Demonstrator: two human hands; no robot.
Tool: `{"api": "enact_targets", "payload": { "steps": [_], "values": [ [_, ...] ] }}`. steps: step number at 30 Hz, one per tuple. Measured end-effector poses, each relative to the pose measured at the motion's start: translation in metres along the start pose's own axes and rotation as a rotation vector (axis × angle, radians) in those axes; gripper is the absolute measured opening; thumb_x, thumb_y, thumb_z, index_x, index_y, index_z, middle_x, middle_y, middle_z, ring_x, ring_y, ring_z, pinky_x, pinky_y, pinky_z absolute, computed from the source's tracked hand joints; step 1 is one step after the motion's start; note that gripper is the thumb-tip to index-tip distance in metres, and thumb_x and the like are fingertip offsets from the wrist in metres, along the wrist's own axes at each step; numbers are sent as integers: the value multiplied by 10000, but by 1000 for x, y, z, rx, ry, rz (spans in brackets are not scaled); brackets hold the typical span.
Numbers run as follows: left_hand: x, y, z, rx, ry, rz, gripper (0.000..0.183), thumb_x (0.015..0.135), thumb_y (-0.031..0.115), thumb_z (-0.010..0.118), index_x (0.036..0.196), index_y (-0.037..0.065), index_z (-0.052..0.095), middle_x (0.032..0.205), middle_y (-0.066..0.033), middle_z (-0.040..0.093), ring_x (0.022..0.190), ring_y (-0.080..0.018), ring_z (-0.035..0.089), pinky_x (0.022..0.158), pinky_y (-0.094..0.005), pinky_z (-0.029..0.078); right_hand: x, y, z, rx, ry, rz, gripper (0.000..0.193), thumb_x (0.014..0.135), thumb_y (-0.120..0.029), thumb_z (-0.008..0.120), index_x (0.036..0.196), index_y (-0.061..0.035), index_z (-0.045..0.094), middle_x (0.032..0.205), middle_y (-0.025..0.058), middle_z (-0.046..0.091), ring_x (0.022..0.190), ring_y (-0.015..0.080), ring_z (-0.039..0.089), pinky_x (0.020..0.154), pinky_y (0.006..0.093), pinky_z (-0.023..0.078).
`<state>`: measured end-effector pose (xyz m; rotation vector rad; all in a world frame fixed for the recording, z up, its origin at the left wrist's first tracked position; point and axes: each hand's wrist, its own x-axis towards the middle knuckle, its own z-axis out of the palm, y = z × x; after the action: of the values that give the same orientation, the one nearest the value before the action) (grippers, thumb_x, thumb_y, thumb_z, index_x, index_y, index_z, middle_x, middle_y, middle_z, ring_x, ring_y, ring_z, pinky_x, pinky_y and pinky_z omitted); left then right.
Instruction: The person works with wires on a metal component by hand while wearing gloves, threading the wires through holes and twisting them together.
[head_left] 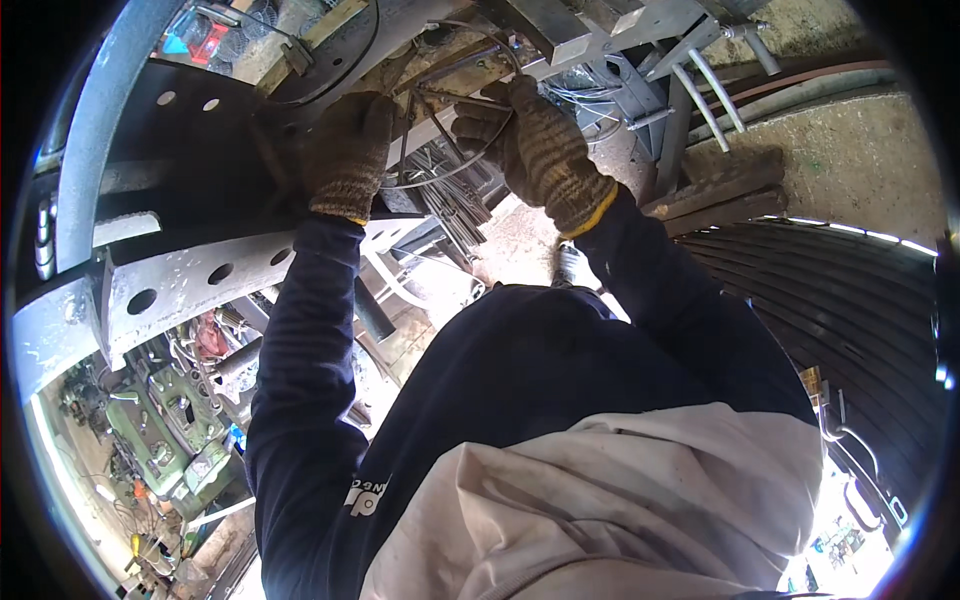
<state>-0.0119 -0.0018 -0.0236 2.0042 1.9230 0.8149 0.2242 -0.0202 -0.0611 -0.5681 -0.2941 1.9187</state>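
Note:
Both my hands wear brown knitted gloves and are raised at the top middle of the view. Between them is a round frame of thin metal rod, with straight rods crossing inside its ring. My right hand has its fingers closed round the right side of that ring. At the left side, my left hand is closed on the frame's edge, its fingertips mostly hidden behind the glove. Beyond the frame runs a long steel beam.
Left of my arm stands a dark steel plate above a pale beam with round holes. A green machine is at lower left. Thin rods lie bundled below the hands. Timber pieces and a corrugated sheet are at right.

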Motion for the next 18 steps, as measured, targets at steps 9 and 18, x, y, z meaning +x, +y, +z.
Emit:
{"api": "enact_targets", "payload": {
  "steps": [9, 18],
  "values": [
    [-8, 27, -6, -137, -42, -58, 370, 910, 434, 672, 917, 75, 762, 833, -93, 752, 764, -229, 724, 742, -363, 549, -8, 24, 16, 100, 161, -171, 442, 1007, -403, 625, 1303, -87, 532, 1139, 148, 672, 987, 294, 697, 929, 488, 589],
    [-7, 34, -16, 130, 271, 129, 231, 904, 273, 719, 1009, 72, 759, 980, -97, 759, 874, -245, 726, 823, -359, 553, -6, 19, -12, -768, 234, -433, 414, 1015, -470, 586, 1109, -69, 631, 941, 64, 675, 801, 191, 659, 712, 333, 541]
  ]
}}
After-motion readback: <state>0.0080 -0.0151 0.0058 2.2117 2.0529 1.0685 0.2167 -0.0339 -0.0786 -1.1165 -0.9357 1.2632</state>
